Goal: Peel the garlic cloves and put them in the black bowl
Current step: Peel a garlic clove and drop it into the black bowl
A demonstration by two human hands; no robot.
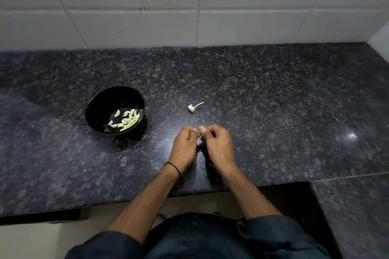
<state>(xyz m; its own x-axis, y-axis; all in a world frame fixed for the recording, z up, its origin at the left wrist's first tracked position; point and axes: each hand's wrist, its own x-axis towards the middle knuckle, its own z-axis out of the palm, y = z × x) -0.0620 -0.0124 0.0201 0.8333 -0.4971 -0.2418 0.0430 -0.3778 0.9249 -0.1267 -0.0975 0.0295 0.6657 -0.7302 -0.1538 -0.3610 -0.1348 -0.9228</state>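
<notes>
To the right of the black bowl (99,99) and nearer the person, the two hands meet just above the dark speckled table (273,94). The left hand (185,145) and the right hand (217,143) are pressed knuckle to knuckle, the fingers of both curled inward. Between the fingertips sits a garlic clove (200,137). Only a small pale sliver of it shows; the rest is hidden by the fingers. Each hand's grip is narrow and closed on that clove, with the right thumb (203,130) laid over the top of it. Whether the skin is on or off the clove cannot be told.

The bowl stands upright on the table, well apart from the hands. Inside it, a heap of peeled cloves (127,121) lies against the side closest to the hands, with a few strays toward the middle of the bowl's floor.

Farther right of the bowl, beyond the hands and apart from them, a dry garlic stalk (194,107) with a tuft of root base lies flat on the table. Tiny pale skin flakes (212,165) are scattered on the table under and around the wrists, on the side of the hands away from the bowl.

A thin black band (173,168) circles the left wrist. Dark sleeves (273,233) cover both forearms near the elbows. Behind the bowl, a wall of pale tiles (147,17) rises from the table's far edge.
</notes>
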